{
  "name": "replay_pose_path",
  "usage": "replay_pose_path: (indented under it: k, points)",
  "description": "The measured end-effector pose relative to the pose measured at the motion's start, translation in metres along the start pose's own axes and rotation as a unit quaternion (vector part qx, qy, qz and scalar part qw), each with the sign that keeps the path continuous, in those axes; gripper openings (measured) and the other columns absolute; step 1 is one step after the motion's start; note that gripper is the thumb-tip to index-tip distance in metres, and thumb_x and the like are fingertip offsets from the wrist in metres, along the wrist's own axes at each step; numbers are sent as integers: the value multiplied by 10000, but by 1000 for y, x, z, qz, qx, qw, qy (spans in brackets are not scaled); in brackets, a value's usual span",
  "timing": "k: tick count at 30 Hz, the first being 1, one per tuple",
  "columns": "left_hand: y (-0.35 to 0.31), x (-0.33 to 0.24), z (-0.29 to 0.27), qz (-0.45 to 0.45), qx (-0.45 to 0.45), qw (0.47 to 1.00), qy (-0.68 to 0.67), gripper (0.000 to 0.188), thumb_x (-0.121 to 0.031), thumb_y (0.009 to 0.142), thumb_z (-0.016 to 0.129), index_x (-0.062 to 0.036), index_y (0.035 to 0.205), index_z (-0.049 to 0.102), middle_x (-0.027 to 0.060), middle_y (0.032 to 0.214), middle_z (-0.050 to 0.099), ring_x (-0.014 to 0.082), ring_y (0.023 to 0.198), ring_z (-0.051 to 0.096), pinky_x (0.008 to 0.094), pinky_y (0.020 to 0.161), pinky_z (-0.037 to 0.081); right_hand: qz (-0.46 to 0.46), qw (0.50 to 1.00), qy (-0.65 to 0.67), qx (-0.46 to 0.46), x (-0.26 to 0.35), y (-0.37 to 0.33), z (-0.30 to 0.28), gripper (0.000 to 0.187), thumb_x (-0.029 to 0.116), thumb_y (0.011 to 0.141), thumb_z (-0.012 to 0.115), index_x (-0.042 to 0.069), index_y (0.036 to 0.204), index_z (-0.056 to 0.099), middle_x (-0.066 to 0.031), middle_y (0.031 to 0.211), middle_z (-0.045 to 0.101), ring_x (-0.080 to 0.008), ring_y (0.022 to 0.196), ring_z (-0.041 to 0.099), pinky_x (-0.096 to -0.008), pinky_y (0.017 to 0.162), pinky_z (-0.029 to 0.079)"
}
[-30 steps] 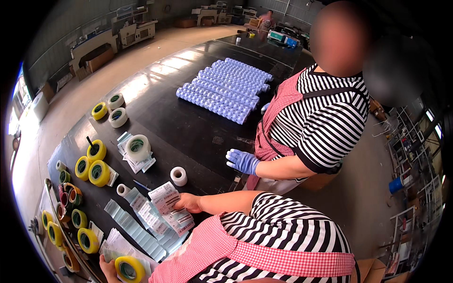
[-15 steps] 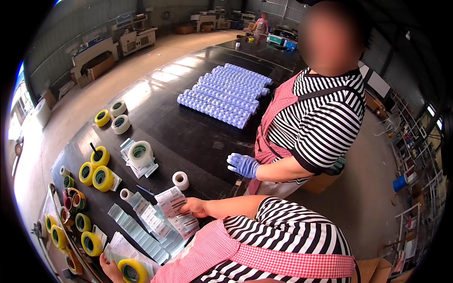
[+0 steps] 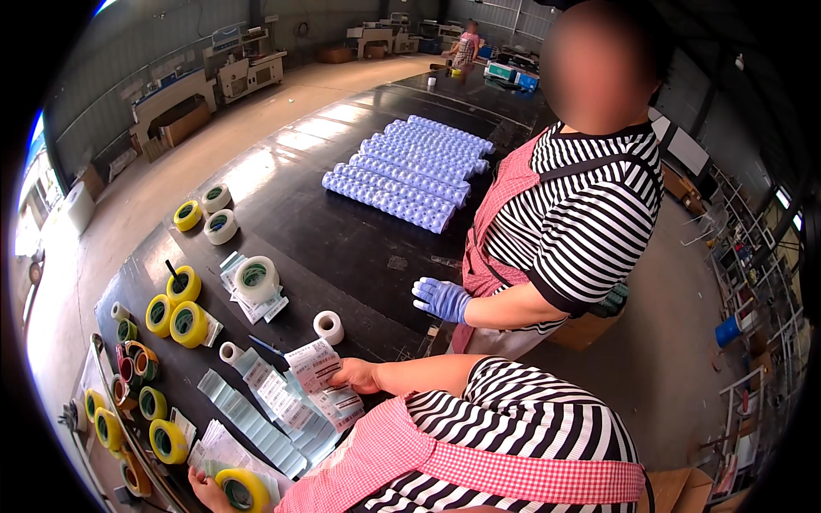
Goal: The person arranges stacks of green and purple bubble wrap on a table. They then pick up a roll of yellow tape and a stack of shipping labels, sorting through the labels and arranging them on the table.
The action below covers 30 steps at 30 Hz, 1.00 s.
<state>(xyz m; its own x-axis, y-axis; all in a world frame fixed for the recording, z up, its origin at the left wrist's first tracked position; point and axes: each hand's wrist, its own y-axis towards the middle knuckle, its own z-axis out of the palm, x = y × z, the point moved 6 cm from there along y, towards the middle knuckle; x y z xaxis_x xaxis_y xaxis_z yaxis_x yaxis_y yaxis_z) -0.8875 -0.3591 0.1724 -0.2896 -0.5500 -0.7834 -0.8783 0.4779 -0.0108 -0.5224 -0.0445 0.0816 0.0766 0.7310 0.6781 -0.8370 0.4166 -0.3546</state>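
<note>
A printed white label strip (image 3: 315, 365) is pinched in my right hand (image 3: 357, 376), hanging over folded strips of pale-backed labels on the black table. Those label strips (image 3: 278, 402) lie fanned beside another pale strip (image 3: 248, 425). At the lower left, my left hand (image 3: 207, 492) has its fingers closed on the edge of a stack of label sheets (image 3: 231, 449). A yellow tape roll (image 3: 242, 491) rests on that stack, close to the fingers. Part of the left hand is hidden by the lower picture edge.
A co-worker's gloved hand (image 3: 440, 297) rests at the right table edge. Rows of purple bumpy rolls (image 3: 402, 175) lie farther off. Several yellow tape rolls (image 3: 188, 325) stand on the left, with a clear tape roll (image 3: 256, 279) on labels. A white roll (image 3: 328, 327) sits nearby.
Hardly anything differs. My right hand and its label strip have shifted very slightly to the right; the view itself has moved a little.
</note>
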Motion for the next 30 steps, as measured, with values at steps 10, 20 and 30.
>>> replay_pose_path:
  k: [10,20,30]
  points:
    - [1,18,11,23,-14,1000,-1,398,-37,807,534,-8,1203,572,169,1155,607,349,1006,589,426,925,458,-9,1000,-2,9,4,-6,0,379,-31,816,589,23,1190,618,-96,1201,641,-246,1104,572,-398,1010,394]
    - [-9,2,14,25,-37,999,18,319,-30,809,521,-13,1124,573,153,1069,605,325,947,581,401,884,463,-6,1000,2,2,10,-13,6,406,-44,813,574,7,1215,602,-109,1220,630,-244,1122,572,-375,1010,409]
    - [-13,-9,18,44,-62,997,34,243,-23,811,508,-19,1044,575,137,983,602,301,888,573,375,843,468,-10,1000,0,-1,8,-14,3,410,-50,802,577,18,1205,609,-104,1204,638,-242,1113,572,-373,1008,401]
